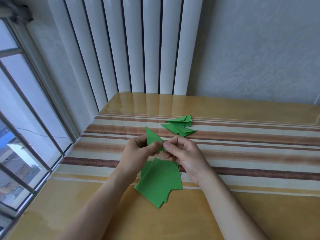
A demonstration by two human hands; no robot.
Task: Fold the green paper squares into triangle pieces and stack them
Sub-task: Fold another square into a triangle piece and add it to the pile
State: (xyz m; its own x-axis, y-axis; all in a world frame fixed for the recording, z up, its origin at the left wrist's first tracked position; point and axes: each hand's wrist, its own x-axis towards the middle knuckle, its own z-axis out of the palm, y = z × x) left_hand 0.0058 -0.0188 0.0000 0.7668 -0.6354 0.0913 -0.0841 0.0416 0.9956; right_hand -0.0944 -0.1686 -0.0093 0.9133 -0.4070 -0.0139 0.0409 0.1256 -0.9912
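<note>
A folded green paper triangle is held up above the table between both hands, its sharp tip pointing up and away. My left hand pinches its lower left part with thumb and fingers. My right hand pinches its right corner, thumb on top. Below the hands, a loose pile of flat green paper squares lies on the table, partly fanned out. Farther back to the right, several folded green triangle pieces lie overlapping in a small heap.
The table has a glossy striped yellow and brown cover. A white ribbed radiator stands against the wall behind it. A window with metal bars runs along the table's left edge.
</note>
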